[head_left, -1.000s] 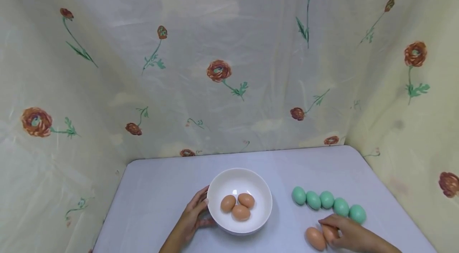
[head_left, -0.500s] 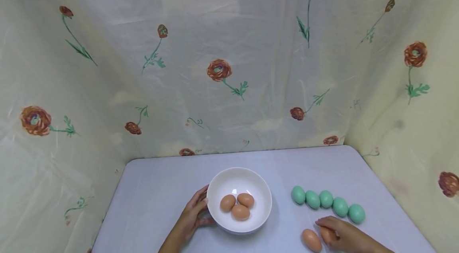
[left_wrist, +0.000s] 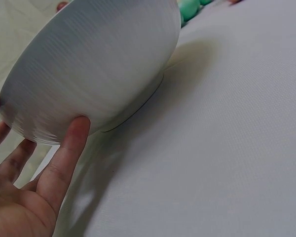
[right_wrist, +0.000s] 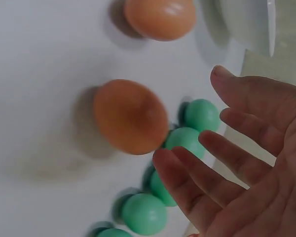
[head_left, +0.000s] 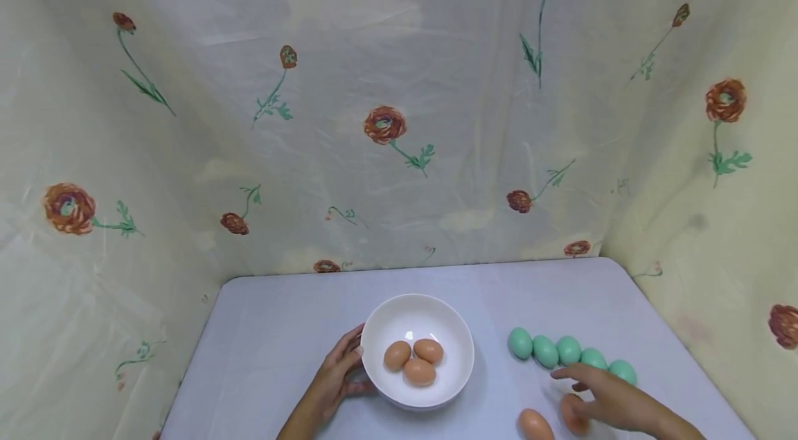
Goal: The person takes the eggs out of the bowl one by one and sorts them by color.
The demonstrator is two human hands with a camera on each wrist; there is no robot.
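My left hand holds a white bowl by its near-left side, thumb and fingertips against the outer wall. Several fingers are partly hidden behind it. Three brown eggs lie inside the bowl. At the right, my right hand hovers over a brown egg with its fingers spread, and in the right wrist view nothing is gripped. The fingertips are close to this egg; contact cannot be told. Another brown egg lies to its left, cut by the head view's bottom edge.
A slanting row of several green eggs lies just beyond my right hand, which partly covers the row. The white tabletop is bounded by flower-patterned cloth at the back and both sides.
My right hand has let go of the brown egg and lifted slightly, fingers spreading. The other brown egg has shifted left and toward me. My left hand and the bowl keep their place.
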